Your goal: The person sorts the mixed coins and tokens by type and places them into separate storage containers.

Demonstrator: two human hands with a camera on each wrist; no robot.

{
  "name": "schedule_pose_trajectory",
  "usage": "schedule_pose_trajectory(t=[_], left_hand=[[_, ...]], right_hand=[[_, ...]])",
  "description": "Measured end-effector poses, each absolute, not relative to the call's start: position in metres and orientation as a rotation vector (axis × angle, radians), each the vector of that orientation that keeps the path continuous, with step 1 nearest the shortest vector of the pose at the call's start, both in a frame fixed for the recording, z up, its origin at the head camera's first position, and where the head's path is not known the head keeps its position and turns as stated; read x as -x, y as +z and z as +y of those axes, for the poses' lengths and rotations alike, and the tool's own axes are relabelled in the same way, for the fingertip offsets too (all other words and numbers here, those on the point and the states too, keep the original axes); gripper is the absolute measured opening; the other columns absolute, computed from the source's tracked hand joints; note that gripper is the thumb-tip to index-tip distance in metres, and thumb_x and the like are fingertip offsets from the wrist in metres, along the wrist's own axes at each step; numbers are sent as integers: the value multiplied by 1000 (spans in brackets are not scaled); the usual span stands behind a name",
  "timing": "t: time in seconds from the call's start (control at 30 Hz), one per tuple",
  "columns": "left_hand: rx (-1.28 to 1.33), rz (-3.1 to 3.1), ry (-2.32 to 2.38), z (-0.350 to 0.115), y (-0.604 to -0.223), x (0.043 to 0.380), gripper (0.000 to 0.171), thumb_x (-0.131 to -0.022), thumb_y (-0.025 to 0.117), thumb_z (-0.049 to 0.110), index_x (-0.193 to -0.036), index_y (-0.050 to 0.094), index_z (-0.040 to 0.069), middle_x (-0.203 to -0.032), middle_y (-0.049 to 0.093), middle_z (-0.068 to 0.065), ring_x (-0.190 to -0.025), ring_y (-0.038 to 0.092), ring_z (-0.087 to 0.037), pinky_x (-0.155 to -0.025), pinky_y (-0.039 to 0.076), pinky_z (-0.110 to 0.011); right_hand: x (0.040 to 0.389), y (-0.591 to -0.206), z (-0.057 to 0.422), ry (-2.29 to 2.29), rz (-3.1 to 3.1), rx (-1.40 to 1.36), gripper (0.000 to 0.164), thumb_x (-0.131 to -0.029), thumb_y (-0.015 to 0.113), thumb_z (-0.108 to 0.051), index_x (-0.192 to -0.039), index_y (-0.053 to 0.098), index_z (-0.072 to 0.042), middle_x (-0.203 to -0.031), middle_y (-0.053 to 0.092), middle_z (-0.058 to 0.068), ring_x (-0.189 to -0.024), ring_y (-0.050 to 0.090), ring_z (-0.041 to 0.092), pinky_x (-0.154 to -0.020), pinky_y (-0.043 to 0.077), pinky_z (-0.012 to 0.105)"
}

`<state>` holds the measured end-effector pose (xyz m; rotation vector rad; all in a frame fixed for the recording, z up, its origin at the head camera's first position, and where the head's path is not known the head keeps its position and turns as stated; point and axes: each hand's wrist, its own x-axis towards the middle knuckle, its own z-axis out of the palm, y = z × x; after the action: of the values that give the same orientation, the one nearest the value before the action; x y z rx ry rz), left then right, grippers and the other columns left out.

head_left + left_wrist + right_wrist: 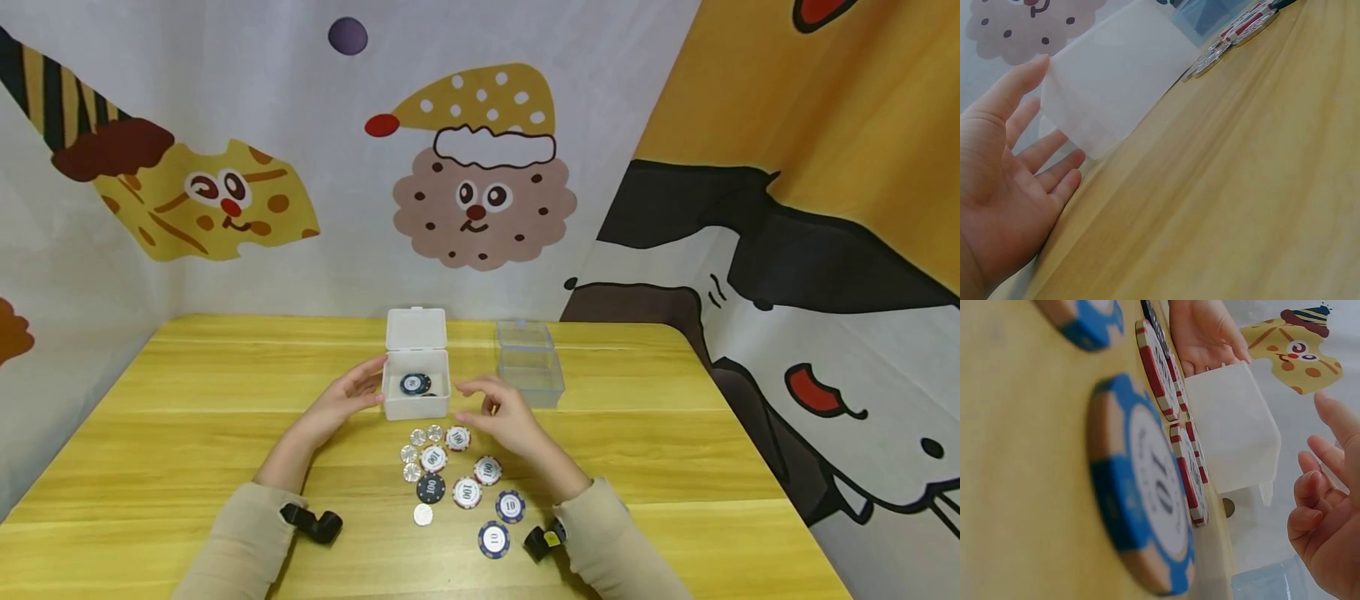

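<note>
A white box point(416, 409) with its lid raised stands on the table, with black-rimmed poker chips point(414, 383) inside. My left hand point(341, 402) is at the box's left side, fingers extended; in the left wrist view the thumb tip meets the corner of the box point(1119, 81). Just right of the box hovers my right hand point(506, 417), its fingers loosely bent and holding nothing. In front of the box lie several red-and-white chips point(467, 492) marked 100, a black chip point(431, 488), two blue chips point(493, 540) marked 10, and several silvery coins point(412, 472).
A clear plastic box point(542, 388) with its lid up stands right of the white box, behind my right hand. A plain pale disc point(423, 514) lies nearer me. Behind the wooden table point(225, 367) hangs a cartoon-printed cloth point(300, 287).
</note>
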<state>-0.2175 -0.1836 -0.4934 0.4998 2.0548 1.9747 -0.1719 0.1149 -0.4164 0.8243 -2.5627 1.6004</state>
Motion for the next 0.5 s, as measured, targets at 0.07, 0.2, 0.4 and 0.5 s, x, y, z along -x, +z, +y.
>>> schedule_pose_trajectory(t=[0.07, 0.2, 0.4, 0.5], left_hand=[[-500, 2053, 1975, -184, -493, 218, 64, -95, 58, 8, -151, 27, 6, -153, 26, -19, -136, 27, -40, -110, 20, -53], [-504, 2048, 1979, -184, -493, 218, 64, -95, 59, 9, -151, 27, 6, -153, 26, -19, -136, 28, -40, -110, 21, -53], [-504, 2046, 1981, -184, -494, 218, 65, -94, 60, 9, -150, 27, 6, -153, 26, -19, -136, 28, -40, -110, 21, -52], [-503, 2047, 1980, -184, -494, 218, 65, -94, 60, 9, -150, 28, 6, -153, 27, -19, -136, 28, -40, -110, 21, -53]], right_hand=[[171, -419, 118, 1598, -2569, -825, 36, -79, 76, -3, -113, 65, 5, -107, 63, 17, -63, 46, 16, -56, 42, 22], [176, -438, 126, 1607, -2586, -807, 37, -78, 78, -5, -113, 66, 1, -106, 63, 15, -64, 46, 16, -57, 42, 21], [182, -460, 138, 1648, -2618, -829, 41, -78, 79, -10, -115, 66, 0, -103, 63, 16, -62, 45, 13, -53, 41, 20], [180, -461, 143, 1648, -2648, -866, 41, -78, 79, -11, -115, 65, 1, -102, 64, 16, -60, 45, 10, -50, 40, 19]])
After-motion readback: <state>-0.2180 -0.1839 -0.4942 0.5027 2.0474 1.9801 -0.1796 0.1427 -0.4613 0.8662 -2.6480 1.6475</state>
